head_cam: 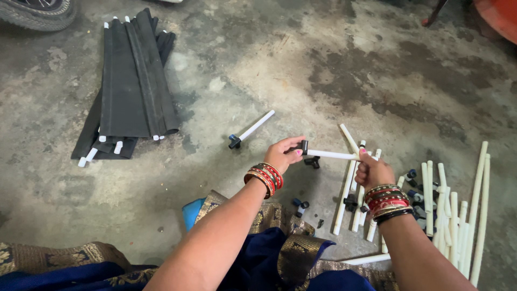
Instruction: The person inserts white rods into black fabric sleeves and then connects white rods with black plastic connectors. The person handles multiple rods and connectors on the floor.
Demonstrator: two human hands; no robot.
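Observation:
A short white tube [329, 154] is held level between both hands above the concrete floor. My left hand [283, 153] pinches a black plastic connector [304, 147] on the tube's left end. My right hand [371, 170] is closed around the tube's right end. Both wrists wear red and gold bangles. Another black connector [312, 161] lies on the floor just below the tube. A finished white tube with a black connector [249, 131] lies alone to the left of my hands.
Many loose white tubes [458, 215] and small black connectors [414, 186] lie at the right. A stack of black fabric panels with tube ends [132, 81] lies at the upper left. A tyre [37, 12] is at the top left corner. Blue and gold cloth [269, 253] covers my lap.

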